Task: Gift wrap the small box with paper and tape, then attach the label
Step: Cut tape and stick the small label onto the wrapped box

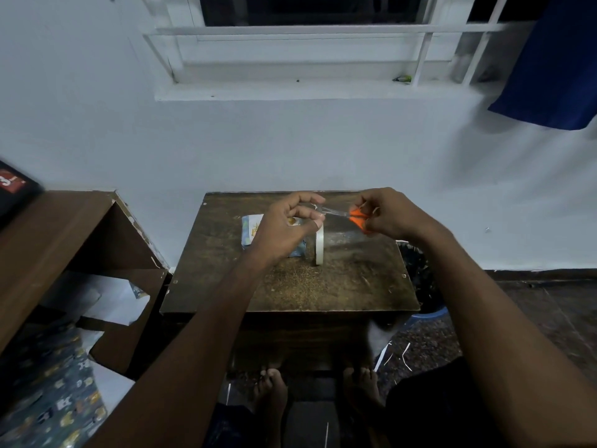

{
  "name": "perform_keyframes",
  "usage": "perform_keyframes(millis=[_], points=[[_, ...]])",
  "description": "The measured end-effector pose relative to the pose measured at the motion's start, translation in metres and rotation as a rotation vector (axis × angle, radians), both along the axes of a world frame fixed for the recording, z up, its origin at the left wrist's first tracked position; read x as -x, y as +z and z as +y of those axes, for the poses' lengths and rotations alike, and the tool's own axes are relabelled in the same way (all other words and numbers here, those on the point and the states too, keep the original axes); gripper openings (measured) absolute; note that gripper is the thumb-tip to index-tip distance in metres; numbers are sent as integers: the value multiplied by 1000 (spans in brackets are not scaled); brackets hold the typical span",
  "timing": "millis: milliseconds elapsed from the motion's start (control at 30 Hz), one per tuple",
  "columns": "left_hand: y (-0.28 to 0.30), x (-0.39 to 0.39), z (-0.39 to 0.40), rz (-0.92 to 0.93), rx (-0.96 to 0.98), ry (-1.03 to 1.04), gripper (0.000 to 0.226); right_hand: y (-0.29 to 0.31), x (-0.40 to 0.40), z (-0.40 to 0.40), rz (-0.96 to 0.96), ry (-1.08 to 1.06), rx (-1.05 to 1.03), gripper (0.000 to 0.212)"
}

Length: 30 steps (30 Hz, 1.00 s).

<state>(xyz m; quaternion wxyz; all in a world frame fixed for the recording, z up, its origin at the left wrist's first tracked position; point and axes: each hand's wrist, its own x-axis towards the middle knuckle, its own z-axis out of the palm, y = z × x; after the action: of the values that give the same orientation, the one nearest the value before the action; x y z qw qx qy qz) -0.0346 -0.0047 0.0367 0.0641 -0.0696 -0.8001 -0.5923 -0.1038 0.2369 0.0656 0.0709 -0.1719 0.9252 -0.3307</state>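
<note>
Left hand (290, 221) pinches tape strip taut off roll (319, 247) | right hand (384, 215) grips orange scissors (357, 218), blades at strip (for cutting) | wrapped box (250, 232) waits on bench (290, 286), just beside roll.

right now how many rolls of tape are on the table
1. The tape roll stands on edge near the middle of the wooden table, just right of the wrapped box. The left hand covers part of the table, so another could be hidden.

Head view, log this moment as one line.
left hand: holds tape strip | right hand: orange scissors cutting | tape roll: upright on table
</note>
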Motion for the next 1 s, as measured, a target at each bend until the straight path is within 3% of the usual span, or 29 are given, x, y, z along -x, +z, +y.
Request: perform_keyframes(millis=[600,1000], points=[[0,0,1,-7,20,-22,42,9,-5,5,-131,187,153,41],[0,0,0,11,41,-46,42,14,-9,-4,-56,128,126,42]])
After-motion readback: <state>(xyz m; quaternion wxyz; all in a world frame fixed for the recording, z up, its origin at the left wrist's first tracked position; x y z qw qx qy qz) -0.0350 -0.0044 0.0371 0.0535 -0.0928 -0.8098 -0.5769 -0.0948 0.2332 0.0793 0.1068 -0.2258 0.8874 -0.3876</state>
